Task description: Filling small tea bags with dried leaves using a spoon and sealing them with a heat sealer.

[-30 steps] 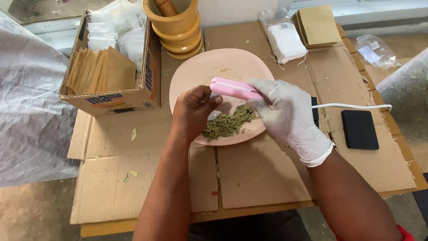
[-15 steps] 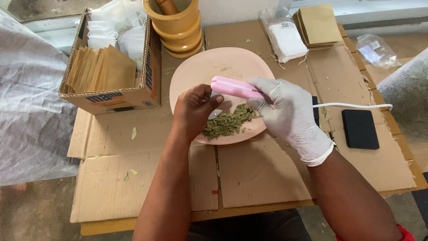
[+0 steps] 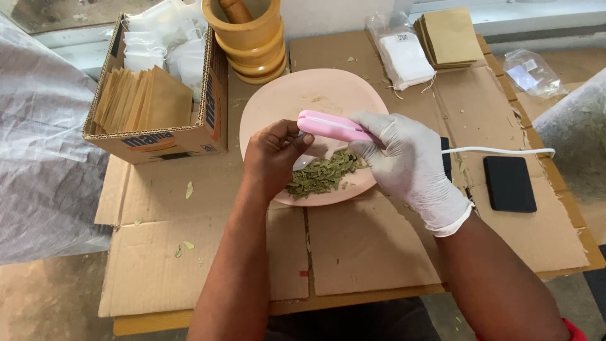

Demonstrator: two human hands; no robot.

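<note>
Nearest the camera: flattened cardboard sheets (image 3: 353, 246) covered the table, a few stray green leaf bits on them at left. Both forearms reached over them to a pink plate (image 3: 303, 98). Pile of dried green leaves (image 3: 322, 175) sat on the plate's near edge. Bare left hand (image 3: 273, 155) was curled, fingertips pinching something small under the pink tool; couldn't tell what. Right hand (image 3: 404, 161), in a white glove, was clamped round a pink handheld sealer (image 3: 331, 126): slim, elongated, glossy pink, rounded end pointing left, lying roughly level just over the leaves. White cable (image 3: 505, 150) ran from behind the glove off to the right, passing above a flat black pad (image 3: 509, 183). Further back: open cardboard box (image 3: 170, 139) of brown paper envelopes at left, wooden mortar with pestle (image 3: 249, 35) centre, clear bag of white sachets (image 3: 404, 57) and a stack of brown envelopes (image 3: 451, 35) at right
</note>
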